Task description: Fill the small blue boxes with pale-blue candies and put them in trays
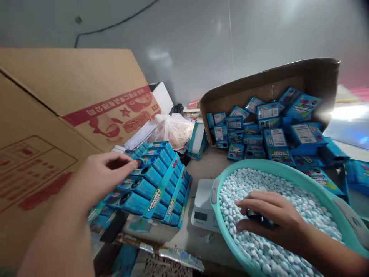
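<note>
My left hand [108,175] is closed in a pinch at the end of a blue candy box [141,161] in a stepped stack. The stacked boxes [161,181] lie in rows in blue display trays lettered "Caramelo Macizo", several with dark round openings. Over a teal basin [216,209] of pale blue and white candies [245,181], my right hand [268,213] curls round a small dark thing [255,216]. Its fingers hide most of that thing, so its kind cannot be made out.
A white scale [200,215] sits beside the basin. Behind it, a tipped carton [319,73] holds many blue candy boxes [268,127]. A large printed carton [72,84] stands at left. A clear bag [173,130] and flat blue packaging [197,140] lie mid-table.
</note>
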Demonstrator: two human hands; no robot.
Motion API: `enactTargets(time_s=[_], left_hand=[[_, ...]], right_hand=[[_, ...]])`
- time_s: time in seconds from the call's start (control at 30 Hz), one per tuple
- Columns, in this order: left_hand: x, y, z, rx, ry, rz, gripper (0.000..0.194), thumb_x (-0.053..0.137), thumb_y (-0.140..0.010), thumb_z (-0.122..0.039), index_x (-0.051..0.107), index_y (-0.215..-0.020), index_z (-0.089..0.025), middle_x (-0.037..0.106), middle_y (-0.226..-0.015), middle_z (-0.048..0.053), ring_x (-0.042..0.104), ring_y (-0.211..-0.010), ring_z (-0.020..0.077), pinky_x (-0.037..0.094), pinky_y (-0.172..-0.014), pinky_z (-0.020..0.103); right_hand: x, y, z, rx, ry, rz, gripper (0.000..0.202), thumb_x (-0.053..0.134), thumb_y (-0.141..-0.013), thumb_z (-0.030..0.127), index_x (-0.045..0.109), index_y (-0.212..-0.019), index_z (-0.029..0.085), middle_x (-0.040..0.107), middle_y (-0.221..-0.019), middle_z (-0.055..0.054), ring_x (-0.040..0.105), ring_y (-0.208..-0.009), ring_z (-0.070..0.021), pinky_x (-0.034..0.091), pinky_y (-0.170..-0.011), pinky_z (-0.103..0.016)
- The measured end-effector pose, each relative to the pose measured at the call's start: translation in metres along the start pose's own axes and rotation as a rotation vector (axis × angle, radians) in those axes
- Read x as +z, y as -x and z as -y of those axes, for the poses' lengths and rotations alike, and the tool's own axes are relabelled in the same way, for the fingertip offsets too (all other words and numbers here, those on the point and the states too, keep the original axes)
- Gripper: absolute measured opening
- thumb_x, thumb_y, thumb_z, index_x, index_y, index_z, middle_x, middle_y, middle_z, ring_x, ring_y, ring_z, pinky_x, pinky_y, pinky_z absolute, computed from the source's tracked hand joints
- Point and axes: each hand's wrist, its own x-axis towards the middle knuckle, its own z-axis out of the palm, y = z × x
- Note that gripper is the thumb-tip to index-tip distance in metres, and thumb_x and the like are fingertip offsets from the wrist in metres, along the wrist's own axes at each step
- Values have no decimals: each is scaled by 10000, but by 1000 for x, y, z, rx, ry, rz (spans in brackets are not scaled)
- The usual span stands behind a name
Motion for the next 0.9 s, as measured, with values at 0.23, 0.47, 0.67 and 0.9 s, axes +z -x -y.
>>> enactTargets(time_s=[0.23,0.47,0.67,0.9], left_hand=[[9,-68,28,1,-105,473,319,713,-653,-468,580,-599,-183,537,-551,-43,485,-591,140,316,-570,233],[10,-101,27,53,-255,721,415,781,-577,-482,468,-551,-210,415,-472,-67,342,-476,96,208,-502,243],[15,-98,10,84,-345,742,406,736,-616,-467,416,-557,-225,399,-460,-76,339,-447,95,194,-482,243],[4,-87,1,-89,-356,690,434,816,-509,-454,446,-525,-227,518,-502,-17,543,-528,182,281,-538,288]], right_hand=[[1,0,-2,-12,20,39,192,635,-958,337,645,-1036,162,712,-766,-43,654,-645,-145,500,-548,-270],[-3,0,-3,2,11,59,158,667,-938,271,626,-1050,167,715,-792,-36,664,-686,-148,502,-581,-276],[-3,-1,-1,-17,-11,35,122,685,-917,233,641,-1004,160,708,-776,-30,649,-671,-141,488,-579,-278],[2,4,-2,-4,-29,47,96,655,-933,243,650,-970,154,694,-751,-37,637,-660,-142,480,-585,-270]])
